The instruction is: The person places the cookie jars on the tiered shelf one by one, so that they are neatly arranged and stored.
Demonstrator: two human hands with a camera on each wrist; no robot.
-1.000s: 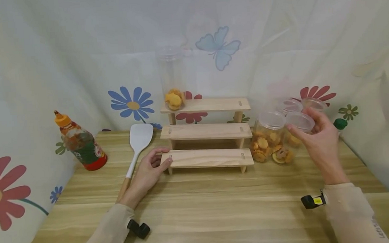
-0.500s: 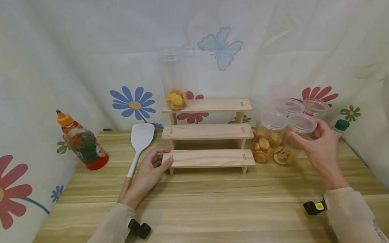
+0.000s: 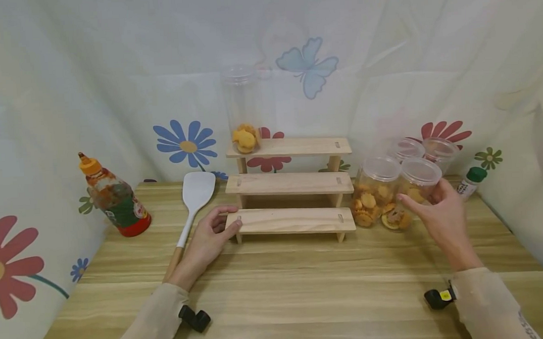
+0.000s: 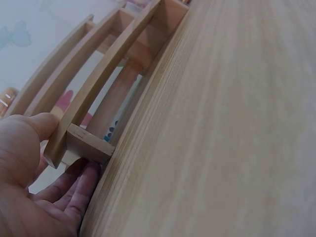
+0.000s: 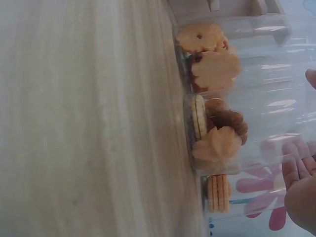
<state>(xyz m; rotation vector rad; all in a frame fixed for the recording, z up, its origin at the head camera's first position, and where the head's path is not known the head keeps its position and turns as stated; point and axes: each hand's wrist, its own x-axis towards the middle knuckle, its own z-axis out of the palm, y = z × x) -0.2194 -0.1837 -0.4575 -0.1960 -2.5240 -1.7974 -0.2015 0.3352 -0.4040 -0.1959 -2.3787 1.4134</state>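
Note:
My left hand [image 3: 213, 238] holds the left end of the three-step wooden shelf [image 3: 292, 220], thumb on the lowest step. In the left wrist view its fingers [image 4: 81, 190] reach beneath that step beside the leg. On the right, my right hand [image 3: 442, 220] is around a clear lidded jar [image 3: 420, 171] of biscuits, thumb at the front and fingers at the far right side. Its assorted biscuits [image 5: 219, 133] show low in the right wrist view. Another biscuit jar [image 3: 380, 172] stands just left of it, near the shelf's right end.
Two more lidded jars [image 3: 440, 149] stand behind. A tall biscuit jar [image 3: 241, 102] is on the top step's left end. A green-capped shaker [image 3: 472, 181] is at far right. Left are a white spatula [image 3: 198, 190] and a sauce bottle [image 3: 118, 201]. A patterned curtain [image 3: 366, 44] hangs behind.
My right hand has moved down from the front jar's lid to its side, uncovering the green-capped shaker. The left hand keeps its place on the shelf.

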